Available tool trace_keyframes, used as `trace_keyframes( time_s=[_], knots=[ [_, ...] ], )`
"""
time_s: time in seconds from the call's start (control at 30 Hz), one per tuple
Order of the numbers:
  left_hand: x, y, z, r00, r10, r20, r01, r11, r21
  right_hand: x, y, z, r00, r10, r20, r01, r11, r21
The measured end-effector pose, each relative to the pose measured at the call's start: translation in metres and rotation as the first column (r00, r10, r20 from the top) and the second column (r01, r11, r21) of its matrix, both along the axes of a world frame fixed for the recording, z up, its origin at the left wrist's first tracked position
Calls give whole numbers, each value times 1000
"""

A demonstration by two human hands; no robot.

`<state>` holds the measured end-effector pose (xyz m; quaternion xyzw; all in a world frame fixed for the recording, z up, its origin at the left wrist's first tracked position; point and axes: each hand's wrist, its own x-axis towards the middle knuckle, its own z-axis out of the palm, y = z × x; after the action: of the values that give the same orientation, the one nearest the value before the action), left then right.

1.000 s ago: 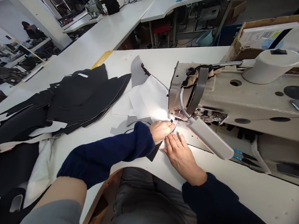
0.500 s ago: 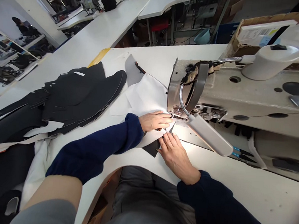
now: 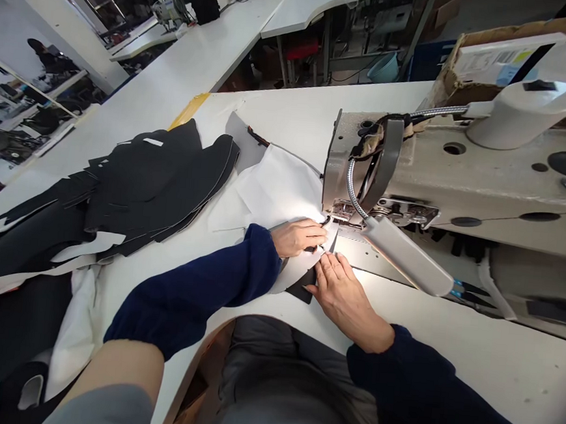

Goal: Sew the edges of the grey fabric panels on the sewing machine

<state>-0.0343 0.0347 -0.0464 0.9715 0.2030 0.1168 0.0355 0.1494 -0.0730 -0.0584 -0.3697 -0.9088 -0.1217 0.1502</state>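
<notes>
Left hand curled over pale fabric, grip unclear, right hand flattened at its edge: best guided evenly, clear of sewing machine.

My left hand is palm-down with fingers kinda bent, and my right hand is pretty flat, fingers stretched forward, just beside it.

Grey cloth (dark-edged) now farther from the sewing machine.

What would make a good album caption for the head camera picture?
Left hand and right hand on cloth at a sewing machine, with black pieces piled to the left.
</notes>
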Motion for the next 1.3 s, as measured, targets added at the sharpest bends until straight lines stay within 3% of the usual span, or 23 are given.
trace_keyframes(
  time_s=[0.17, 0.37, 0.63, 0.87, 1.1, 1.3],
  knots=[
    [2, 5, -2, 997, 41, 63, -43, 999, 25, 2, 3, -1, 1000, -23, -16, 23, 1000, -16],
    [4, 6, -7, 986, 25, 168, -24, 1000, -8, -1, 1, 0, 995, 74, -61, -77, 996, -40],
    [11, 5, 3, 999, 19, 29, -17, 997, -75, -4, 2, 3, 991, 120, -64, -125, 988, -89],
    [13, 10, 6, 998, 34, -44, -36, 998, -49, -5, 8, 4, 994, 105, -42, -108, 992, -67],
    [19, 16, -2, 975, 219, -42, -220, 975, -34, -1, 21, 4, 988, 81, -131, -99, 986, -135],
    [23, -2, 12, 953, 289, 94, -270, 947, -176, -3, 14, 2, 980, 111, -167, -126, 989, -78]
  ],
)
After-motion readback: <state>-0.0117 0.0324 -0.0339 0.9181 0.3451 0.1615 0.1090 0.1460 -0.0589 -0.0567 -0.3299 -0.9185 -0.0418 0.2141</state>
